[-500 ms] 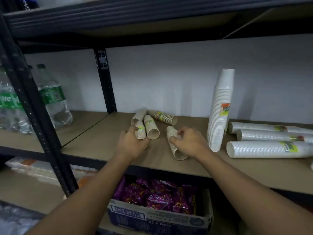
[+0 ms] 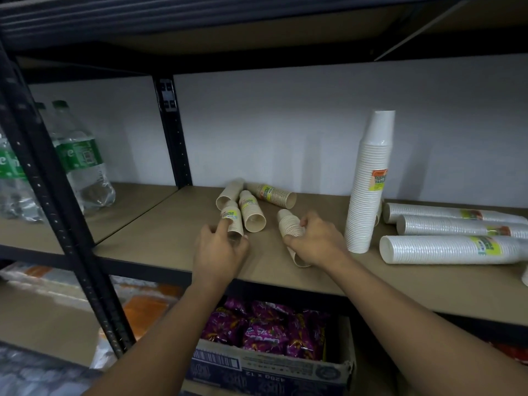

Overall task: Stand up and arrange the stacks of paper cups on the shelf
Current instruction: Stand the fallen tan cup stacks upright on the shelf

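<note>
**Shelf board with both hands on fallen cup stacks**

Brown shelf board (image 2: 171, 238) against a pale wall carries all the cups, and almost nothing on it has shifted in the last half second. Your left hand (image 2: 220, 250) is where it was. Its fingers are curled round the near end of the labelled brown stack (image 2: 231, 214), with the index finger laid along its side toward the yellow label. That stack lies on its side as before, its near end hidden under your palm.

Your right hand (image 2: 318, 241) grips the ribbed brown stack (image 2: 288, 222) across its middle, with the thumb wrapped over the left side. The stack lies flat and slanted, closed end toward the wall and wide rim showing beneath your wrist. It has neither lifted nor turned since the earlier frame.

Three more brown stacks (image 2: 251, 210) lie bunched on their sides just behind your left hand, unmoved. The tall white stack (image 2: 368, 195) stands upright, mouth down, just right of your right hand. Three long white stacks (image 2: 445, 250) lie on their sides beyond it.

Clear bottles (image 2: 83, 164) with green labels stand in the left bay. On the level below sits a cardboard box (image 2: 271, 367) of purple packets (image 2: 257, 330)
</note>
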